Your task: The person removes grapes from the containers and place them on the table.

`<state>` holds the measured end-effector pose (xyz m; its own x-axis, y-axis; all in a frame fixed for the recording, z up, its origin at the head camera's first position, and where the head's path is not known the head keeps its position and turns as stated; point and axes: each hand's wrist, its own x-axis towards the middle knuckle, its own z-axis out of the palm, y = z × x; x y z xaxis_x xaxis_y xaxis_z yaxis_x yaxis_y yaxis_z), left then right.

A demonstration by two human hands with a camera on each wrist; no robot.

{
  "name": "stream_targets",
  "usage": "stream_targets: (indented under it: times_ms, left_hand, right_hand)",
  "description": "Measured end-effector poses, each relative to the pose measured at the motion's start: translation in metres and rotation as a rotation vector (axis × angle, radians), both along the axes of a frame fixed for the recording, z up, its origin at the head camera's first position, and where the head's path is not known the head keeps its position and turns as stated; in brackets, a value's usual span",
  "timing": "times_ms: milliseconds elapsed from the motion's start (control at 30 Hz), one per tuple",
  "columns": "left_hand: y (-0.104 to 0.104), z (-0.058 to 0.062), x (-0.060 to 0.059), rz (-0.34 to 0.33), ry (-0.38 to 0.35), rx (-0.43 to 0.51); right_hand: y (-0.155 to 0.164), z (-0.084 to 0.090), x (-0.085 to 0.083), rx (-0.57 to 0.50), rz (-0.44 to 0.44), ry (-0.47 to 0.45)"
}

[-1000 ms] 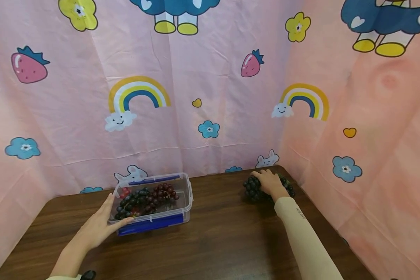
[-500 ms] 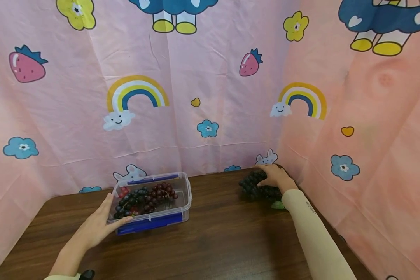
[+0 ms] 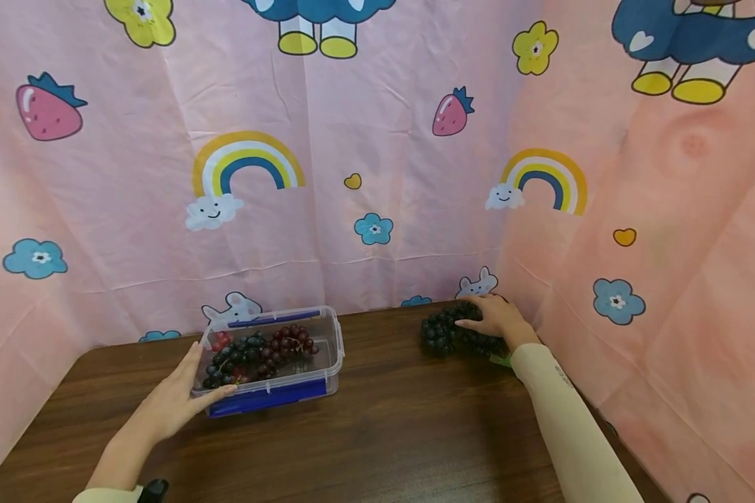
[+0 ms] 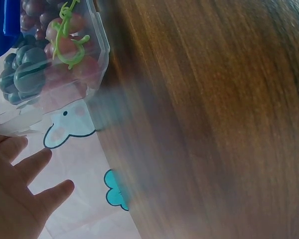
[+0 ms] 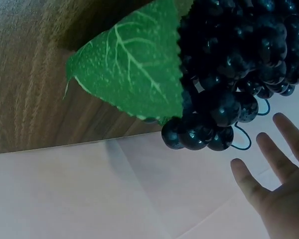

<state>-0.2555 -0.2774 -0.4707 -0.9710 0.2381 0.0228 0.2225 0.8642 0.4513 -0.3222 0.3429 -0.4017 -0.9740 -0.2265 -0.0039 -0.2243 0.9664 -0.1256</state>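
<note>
A clear plastic box (image 3: 339, 349) with blue clips stands at the left of the table, lidless, holding bunches of dark grapes (image 3: 234, 358), reddish-brown grapes (image 3: 283, 347) and some red grapes (image 3: 221, 340). My left hand (image 3: 171, 405) rests against its left end, thumb along the front rim, fingers straight and spread. At the table's far right corner lie black grapes (image 3: 438, 334) with a green leaf (image 5: 134, 64). Over them is my right hand (image 3: 495, 318); in the right wrist view its fingers (image 5: 274, 157) are spread beside the grapes, not curled round them. Contact there is partly hidden.
The brown wooden table (image 3: 377, 419) ends at a pink printed cloth (image 3: 377, 140) hanging behind and on the sides. Bare wood lies between the box and the black grapes.
My right hand has shifted a little right and turned on the black grapes. The grapes have slid slightly left, and the leaf has come into view. The left hand and box stay put.
</note>
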Motion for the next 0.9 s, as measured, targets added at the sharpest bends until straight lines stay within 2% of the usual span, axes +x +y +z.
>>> stream_targets:
  times_ms: [300, 533, 900]
  left_hand:
    - [-0.001, 0.002, 0.001, -0.002, 0.012, 0.000]
    - [-0.001, 0.002, 0.002, -0.003, 0.020, 0.006]
    - [0.000, 0.000, 0.002, -0.010, 0.024, 0.020]
  right_hand:
    - [-0.007, -0.012, 0.000, 0.018, -0.043, 0.062]
    - [-0.017, -0.023, -0.001, -0.015, -0.055, 0.082]
    - [-0.043, -0.024, -0.002, -0.059, -0.033, 0.103]
